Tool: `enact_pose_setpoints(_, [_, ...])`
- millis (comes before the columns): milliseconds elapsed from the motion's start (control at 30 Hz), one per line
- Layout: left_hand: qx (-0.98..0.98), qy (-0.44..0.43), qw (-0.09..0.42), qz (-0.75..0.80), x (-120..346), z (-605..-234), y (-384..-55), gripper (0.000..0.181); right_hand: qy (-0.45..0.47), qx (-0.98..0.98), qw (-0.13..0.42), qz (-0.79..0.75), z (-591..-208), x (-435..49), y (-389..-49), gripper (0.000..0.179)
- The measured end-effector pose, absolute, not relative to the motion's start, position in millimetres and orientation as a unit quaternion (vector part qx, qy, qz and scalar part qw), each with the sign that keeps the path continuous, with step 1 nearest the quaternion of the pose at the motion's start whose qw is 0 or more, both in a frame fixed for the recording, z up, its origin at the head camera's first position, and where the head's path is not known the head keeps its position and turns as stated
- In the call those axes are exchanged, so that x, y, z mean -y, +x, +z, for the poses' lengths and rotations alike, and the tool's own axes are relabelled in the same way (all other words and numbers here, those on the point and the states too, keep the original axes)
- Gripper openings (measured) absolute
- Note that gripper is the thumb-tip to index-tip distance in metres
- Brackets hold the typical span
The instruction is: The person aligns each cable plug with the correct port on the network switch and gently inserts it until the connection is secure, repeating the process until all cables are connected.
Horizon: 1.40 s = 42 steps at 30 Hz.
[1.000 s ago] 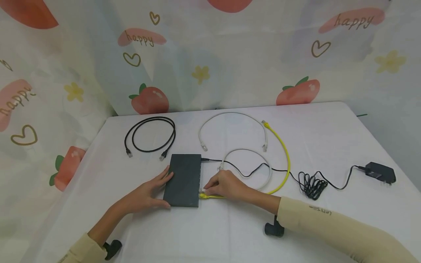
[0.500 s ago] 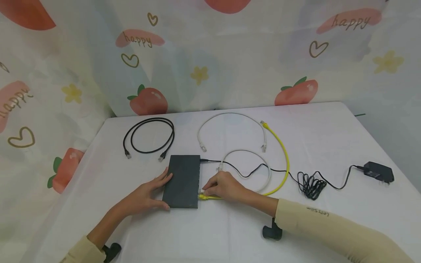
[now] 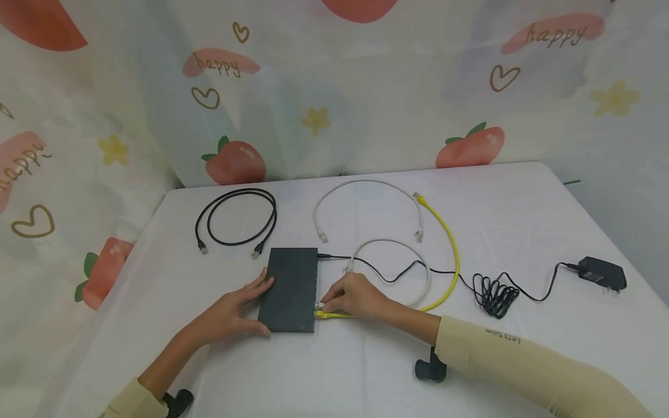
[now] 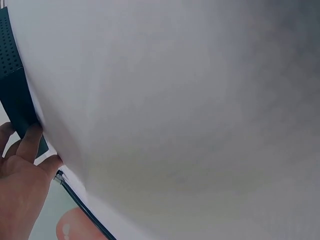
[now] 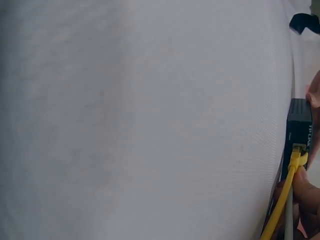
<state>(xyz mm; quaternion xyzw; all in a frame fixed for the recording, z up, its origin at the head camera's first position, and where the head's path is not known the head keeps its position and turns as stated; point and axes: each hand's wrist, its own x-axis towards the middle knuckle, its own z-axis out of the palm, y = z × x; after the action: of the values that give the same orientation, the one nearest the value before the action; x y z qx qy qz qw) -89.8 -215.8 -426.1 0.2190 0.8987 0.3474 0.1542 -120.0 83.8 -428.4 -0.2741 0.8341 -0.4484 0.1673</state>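
A dark TP-Link network switch (image 3: pixel 288 290) lies flat on the white table. My left hand (image 3: pixel 232 313) rests against its left side, fingertips on the top edge and thumb by the near corner. At the right side, my right hand (image 3: pixel 358 296) pinches the plug end of a short white network cable (image 3: pixel 428 273), close against the ports. The fingers hide that plug, so how deep it sits I cannot tell. Just nearer to me, a yellow network cable (image 5: pixel 286 192) is plugged into a port; in the right wrist view the white one runs beside it.
A coiled black network cable (image 3: pixel 243 241) lies at the back left. Behind the switch is another white network cable (image 3: pixel 368 180). A power lead joins the switch to a black adapter (image 3: pixel 602 273) at the right, with a bundled stretch (image 3: pixel 496 296) between.
Both hands keep their places at the switch, the right still pinching the white cable's end. Only the head view has shifted slightly.
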Motion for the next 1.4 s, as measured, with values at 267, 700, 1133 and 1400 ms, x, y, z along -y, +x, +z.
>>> enact_pose_setpoints(267, [-0.901, 0.212, 0.155, 0.346, 214.3, -424.4, -87.9, 0.097, -0.276, -0.832, 0.166, -0.452, -428.5, -82.9, -120.1, 0.004])
enact_pose_setpoints(700, [-0.900, 0.218, 0.154, 0.345, 214.0, -423.8, -89.0, 0.097, -0.267, -0.833, 0.176, -0.451, -428.6, -82.8, -121.8, 0.004])
enact_pose_setpoints(1133, [-0.899, 0.221, 0.153, 0.347, 215.6, -426.7, -88.2, 0.096, -0.260, -0.835, 0.183, -0.449, -428.8, -80.5, -122.5, 0.005])
enact_pose_setpoints(1400, [-0.900, 0.218, 0.154, 0.344, 214.2, -425.5, -88.1, 0.098, -0.254, -0.835, 0.187, -0.451, -428.3, -79.1, -123.5, 0.004])
